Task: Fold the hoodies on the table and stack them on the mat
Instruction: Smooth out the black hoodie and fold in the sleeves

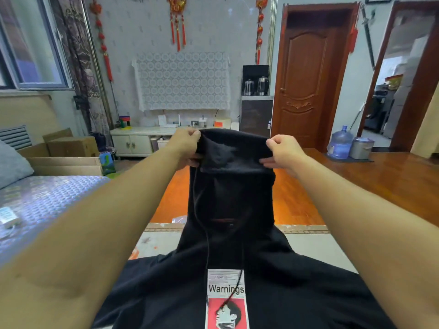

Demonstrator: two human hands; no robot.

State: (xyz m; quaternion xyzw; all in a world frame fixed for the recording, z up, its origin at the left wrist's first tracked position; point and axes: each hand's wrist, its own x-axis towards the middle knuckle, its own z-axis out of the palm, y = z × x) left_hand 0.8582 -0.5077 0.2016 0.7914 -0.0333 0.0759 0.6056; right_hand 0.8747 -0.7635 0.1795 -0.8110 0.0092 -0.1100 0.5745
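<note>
A black hoodie lies front up on a pale mat, with a white and red "Warnings" print on its chest. Its hood is stretched up and away from me. My left hand grips the hood's top left corner. My right hand pinches the top right corner. Both arms reach forward over the hoodie's body. The hood's top edge is folded over between the hands. The hoodie's sleeves and hem are out of view.
A bed with a patterned cover and a small white box lies at left. Cardboard boxes stand beyond it. Past the mat is orange wood floor, a low cabinet, a water jug.
</note>
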